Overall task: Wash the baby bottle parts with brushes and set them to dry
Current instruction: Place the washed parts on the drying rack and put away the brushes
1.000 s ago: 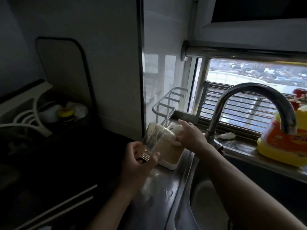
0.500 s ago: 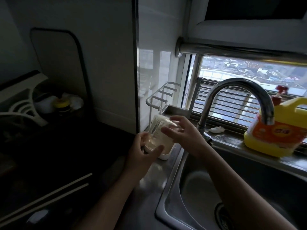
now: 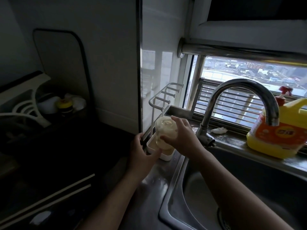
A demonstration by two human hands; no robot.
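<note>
Head view: bottle (image 3: 164, 130) has passed from your left grip (image 3: 141, 151) to your right grip (image 3: 182, 140), which clasps it inverted above the drying rack (image 3: 166, 95); left grip rests slack against its base. Racking looks imminent.

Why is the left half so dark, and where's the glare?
Head view: the window backlights everything, so the left counter sinks near black; the glossy wall panel mirrors daylight; the faucet carries highlights; the bottle in the right hand is dim but readable.
</note>
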